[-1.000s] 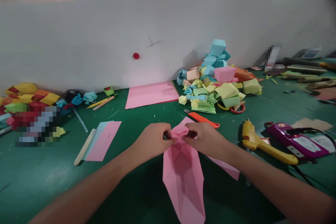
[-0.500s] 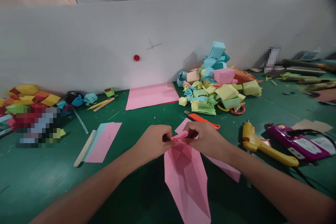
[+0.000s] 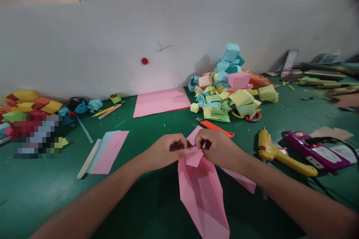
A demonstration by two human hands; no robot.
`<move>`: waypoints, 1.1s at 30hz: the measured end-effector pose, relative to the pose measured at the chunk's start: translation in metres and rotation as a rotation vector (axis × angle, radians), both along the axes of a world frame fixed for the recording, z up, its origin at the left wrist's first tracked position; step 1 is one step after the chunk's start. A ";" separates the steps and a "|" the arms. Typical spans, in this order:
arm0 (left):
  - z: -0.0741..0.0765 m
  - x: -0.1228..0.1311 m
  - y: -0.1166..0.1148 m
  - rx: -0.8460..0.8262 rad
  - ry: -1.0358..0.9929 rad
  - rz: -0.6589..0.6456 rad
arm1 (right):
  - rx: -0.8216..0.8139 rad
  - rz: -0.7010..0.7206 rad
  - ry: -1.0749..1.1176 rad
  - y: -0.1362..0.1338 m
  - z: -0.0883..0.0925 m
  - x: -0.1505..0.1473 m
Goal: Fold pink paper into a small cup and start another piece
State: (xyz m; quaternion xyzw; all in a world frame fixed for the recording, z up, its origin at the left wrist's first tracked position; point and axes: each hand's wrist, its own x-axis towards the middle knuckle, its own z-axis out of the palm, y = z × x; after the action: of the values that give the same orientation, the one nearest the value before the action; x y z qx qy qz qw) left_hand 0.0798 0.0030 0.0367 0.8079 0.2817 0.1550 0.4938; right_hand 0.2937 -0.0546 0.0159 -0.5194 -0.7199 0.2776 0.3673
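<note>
A folded piece of pink paper [image 3: 200,190] hangs toward me over the green table, creased along its length. My left hand [image 3: 166,151] pinches its upper left end between thumb and fingers. At the upper right corner my right hand [image 3: 220,148] is closed on the same paper. Between the two hands a small flap is bent down over the front. Partly hidden behind my right hand and forearm lies another pink strip [image 3: 241,180]. An orange utility knife [image 3: 217,128] rests just beyond my right hand.
Right of my forearm are a yellow glue gun [image 3: 276,153] and a purple power strip [image 3: 316,151]. A pile of folded paper shapes [image 3: 228,89] stands at the back, beside pink sheets [image 3: 161,102]. Pink and blue strips [image 3: 108,153] lie left, near a wooden stick [image 3: 89,158].
The paper's top end, a narrow rolled fold before, now shows as a flat flap turned down toward me. My hands keep their pinch, with fingers slightly shifted.
</note>
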 end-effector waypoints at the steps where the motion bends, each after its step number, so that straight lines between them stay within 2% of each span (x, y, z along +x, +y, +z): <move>1: -0.001 0.001 -0.001 0.004 0.013 0.039 | 0.003 0.007 -0.003 0.000 0.000 0.000; 5: 0.000 0.007 -0.011 0.042 0.058 0.115 | 0.049 0.152 -0.045 -0.004 0.007 0.002; 9: 0.003 0.012 -0.021 0.171 0.093 0.147 | 0.057 0.321 -0.107 -0.008 0.019 0.006; 11: 0.005 0.014 -0.025 0.223 0.118 0.171 | 0.018 0.289 -0.119 -0.009 0.021 0.007; 13: 0.005 0.015 -0.029 0.257 0.144 0.206 | -0.035 0.199 -0.146 -0.008 0.020 0.006; 17: 0.007 0.018 -0.033 0.286 0.203 0.260 | -0.081 0.077 -0.335 -0.005 0.013 0.002; 20: 0.010 0.018 -0.033 0.309 0.281 0.225 | -0.062 0.066 -0.423 -0.003 0.011 0.001; 24: 0.014 0.017 -0.030 0.444 0.479 0.136 | -0.040 0.088 -0.447 -0.005 0.010 0.001; 27: 0.017 0.019 -0.030 0.506 0.598 0.126 | -0.009 0.113 -0.508 -0.008 0.010 -0.001; 33: 0.026 0.024 -0.038 0.586 0.764 0.073 | -0.045 0.074 -0.583 -0.011 0.013 -0.010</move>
State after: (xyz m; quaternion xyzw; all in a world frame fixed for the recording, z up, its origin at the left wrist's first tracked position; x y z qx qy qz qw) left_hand 0.1038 -0.0345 0.0622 0.9018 0.4156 -0.0627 0.1008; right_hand 0.2838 -0.0658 0.0286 -0.5587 -0.8072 0.1457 0.1229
